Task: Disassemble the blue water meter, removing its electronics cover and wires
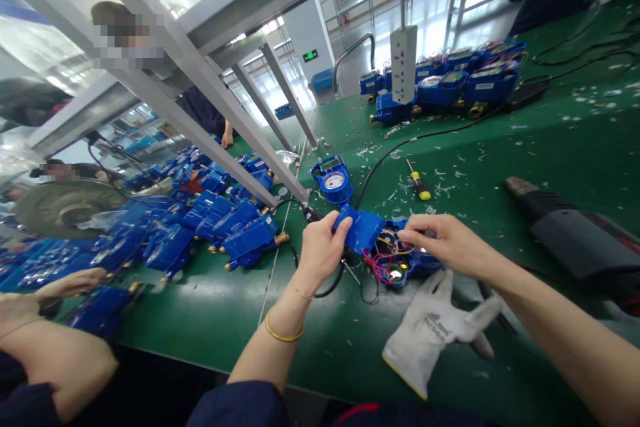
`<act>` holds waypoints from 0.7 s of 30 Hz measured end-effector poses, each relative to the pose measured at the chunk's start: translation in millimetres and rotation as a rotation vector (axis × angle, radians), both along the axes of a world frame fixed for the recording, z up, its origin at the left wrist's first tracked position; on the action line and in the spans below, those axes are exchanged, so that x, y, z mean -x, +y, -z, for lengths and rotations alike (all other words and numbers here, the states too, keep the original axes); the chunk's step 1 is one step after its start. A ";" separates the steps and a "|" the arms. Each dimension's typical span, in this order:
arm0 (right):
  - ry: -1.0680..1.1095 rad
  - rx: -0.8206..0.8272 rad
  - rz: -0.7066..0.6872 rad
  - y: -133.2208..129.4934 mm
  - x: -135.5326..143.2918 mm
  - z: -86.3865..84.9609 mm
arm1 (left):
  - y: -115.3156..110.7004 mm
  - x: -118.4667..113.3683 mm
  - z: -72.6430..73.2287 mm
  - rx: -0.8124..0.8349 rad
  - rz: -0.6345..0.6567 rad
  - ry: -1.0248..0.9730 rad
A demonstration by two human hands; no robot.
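Here, left hand: the left hand (320, 250) has its fingers (341, 225) pinching the blue cover (364, 228), lifted and tilted above the body.
Right hand: the right hand (443, 240) has fingers pressed together on the edge of the open meter body (400, 267).
Meter body: it rests on the green counter (525, 147), coloured wires spilling out.
Close by: a white glove (435, 330) lies just beside it; a whole blue meter (334, 179) and a screwdriver (419, 183) sit behind.
Left edge: a co-worker's hand (70, 283) near a heap of blue meters (200, 220).
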State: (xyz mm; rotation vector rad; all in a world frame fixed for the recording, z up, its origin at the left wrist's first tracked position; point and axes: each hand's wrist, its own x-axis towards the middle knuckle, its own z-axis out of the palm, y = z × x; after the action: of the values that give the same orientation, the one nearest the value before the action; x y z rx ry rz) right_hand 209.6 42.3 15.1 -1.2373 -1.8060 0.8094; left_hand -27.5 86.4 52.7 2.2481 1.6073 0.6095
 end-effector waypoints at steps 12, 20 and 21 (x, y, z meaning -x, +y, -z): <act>-0.291 -0.409 0.241 -42.1 73.9 -16.1 | -16.2 -12.5 -11.2 -0.114 -0.037 0.100; -0.132 -0.238 0.086 -51.6 53.7 9.0 | -8.1 -3.6 3.5 0.015 -0.042 -0.014; -0.151 -0.231 0.086 -52.1 51.5 11.4 | -7.9 -3.9 5.2 0.027 -0.036 -0.024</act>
State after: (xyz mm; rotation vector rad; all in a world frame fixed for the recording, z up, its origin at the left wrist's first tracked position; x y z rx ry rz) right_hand 158.1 -9.8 3.7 -1.2410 -1.8915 0.4550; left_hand -23.7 78.5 47.6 2.1888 1.6373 0.6178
